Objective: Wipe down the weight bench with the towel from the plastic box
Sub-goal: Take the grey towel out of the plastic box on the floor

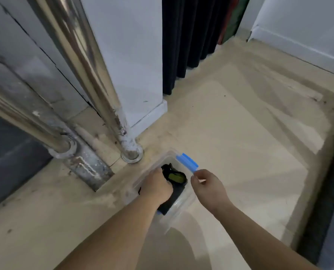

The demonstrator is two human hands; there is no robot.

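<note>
Where towel (172, 201) lies — left hand (157, 187) grips it.

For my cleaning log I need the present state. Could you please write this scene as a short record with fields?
place: beige floor, beside two metal pipes
container: clear plastic box on the floor, no lid on it, blue latch at its far end
contents: dark towel; a yellow-green item, too unclear to identify
left hand: inside the box, grips the dark towel
right hand: at the rim near the blue latch; contact unclear
weight bench: not in view
</note>
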